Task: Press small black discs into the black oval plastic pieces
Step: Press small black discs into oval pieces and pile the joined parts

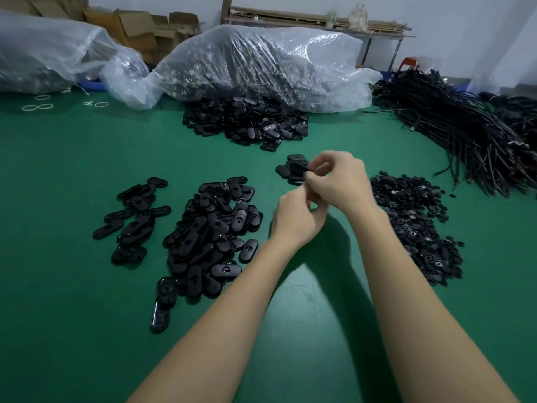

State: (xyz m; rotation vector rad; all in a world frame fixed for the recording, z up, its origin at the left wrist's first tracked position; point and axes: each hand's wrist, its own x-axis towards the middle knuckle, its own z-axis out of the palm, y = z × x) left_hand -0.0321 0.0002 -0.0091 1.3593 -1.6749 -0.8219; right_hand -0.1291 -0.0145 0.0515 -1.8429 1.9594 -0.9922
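Note:
Both my hands meet above the green table (58, 286), a little right of centre. My right hand (340, 181) has its fingers curled round a black oval piece (300, 169) that sticks out to the left of them. My left hand (296, 219) sits just below with curled fingers up against the right hand; what it pinches is hidden. A heap of small black discs (415, 222) lies to the right. Oval pieces lie in a heap (212, 237) to the left, a smaller group (133, 219) further left, and a few (286, 171) just behind my hands.
A big heap of oval pieces (247, 120) spills from a clear plastic bag (261, 65) at the back. Another bag (43, 53) lies back left, with rubber bands (37, 106) on the table. Bundles of black cables (465, 132) fill the right side. Cardboard boxes (139, 27) stand behind.

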